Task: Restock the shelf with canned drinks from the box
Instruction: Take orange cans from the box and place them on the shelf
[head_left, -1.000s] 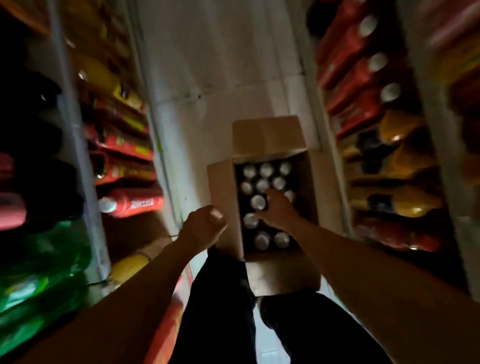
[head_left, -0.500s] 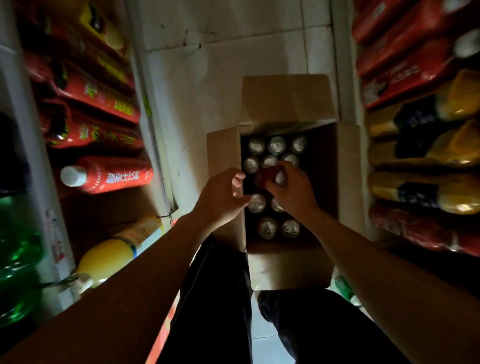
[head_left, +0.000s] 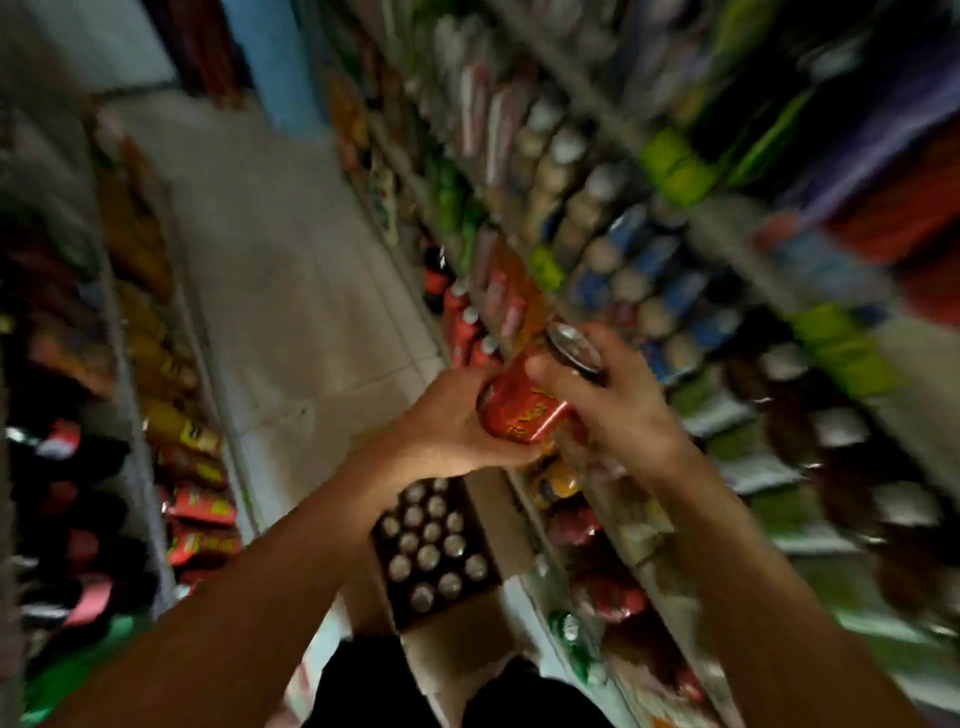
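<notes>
A: While both arms reach fwd at chest height, what do the hands hold?

B: One red can (head_left: 524, 410), tilted, silver top (head_left: 574, 351) pointing up-right. Left hand (head_left: 452, 428) cups its lower end, fingers curled round the base. Right hand (head_left: 618, 405) grips the upper part, fingers wrapped over the body near the rim. Both hands grasp the same can.

A: Where is it w.r.t. the box?

B: Above it and well apart. The cardboard box (head_left: 514, 535) sits on the floor (head_left: 291, 291) against the foot of the right shelf (head_left: 639, 551), flaps open, rows of silver can tops (head_left: 428, 556) showing inside.

A: Surroundings?

B: Aisle between two shelf units. Right shelf: cans and bottles in rows, heavily blurred. Left shelf (head_left: 130, 395): red and yellow packs, also blurred. Dark trousers (head_left: 363, 680) at the bottom edge, just beside the box's near flap.
</notes>
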